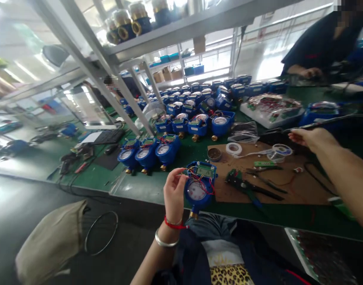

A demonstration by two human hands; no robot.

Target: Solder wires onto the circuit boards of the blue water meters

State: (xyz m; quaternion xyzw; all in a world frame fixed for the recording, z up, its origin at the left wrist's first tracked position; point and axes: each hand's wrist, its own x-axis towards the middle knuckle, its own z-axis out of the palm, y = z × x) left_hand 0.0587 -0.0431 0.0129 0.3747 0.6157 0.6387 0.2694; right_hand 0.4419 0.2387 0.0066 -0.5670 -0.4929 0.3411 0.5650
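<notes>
A blue water meter (pixel 197 192) with its round dial lies at the table's front edge, its brass fitting pointing toward me. Its top housing is uncovered, showing a green circuit board (pixel 205 170) and thin red, yellow and black wires. Those wires are pinched between the thumb and fingertips of my left hand (pixel 174 192), at the meter's left side. Far to the right, my right hand (pixel 310 139) reaches over the bench with its fingers closed beside dark items. What it grips is too dark to make out.
On a cardboard sheet (pixel 229 194) lie wire strippers (pixel 243 184), pliers (pixel 266 178), white tape (pixel 234 149) and a small round tin (pixel 214 154). Three blue meters (pixel 144 152) stand left, with rows of others behind. A tray of wired boards (pixel 272 109) and a co-worker (pixel 320 51) are right.
</notes>
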